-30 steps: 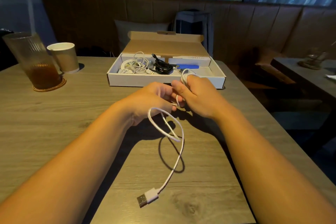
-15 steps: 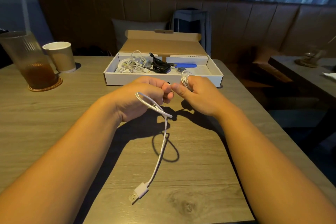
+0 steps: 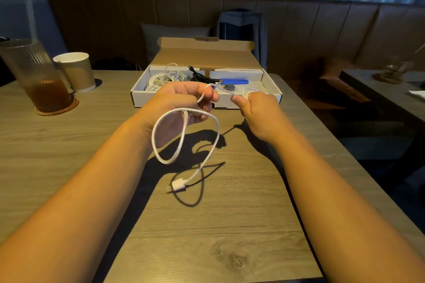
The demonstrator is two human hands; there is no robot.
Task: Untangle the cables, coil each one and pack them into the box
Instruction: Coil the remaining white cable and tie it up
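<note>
Two bare hands, left hand and right hand. One white cable held between them. One open cardboard box. One glass of brown drink. One paper cup. One wooden table.

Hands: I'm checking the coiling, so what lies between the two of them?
In the head view, a short taut stretch of the white cable bridges the gap from the left hand to the right hand, in front of the box.
</note>
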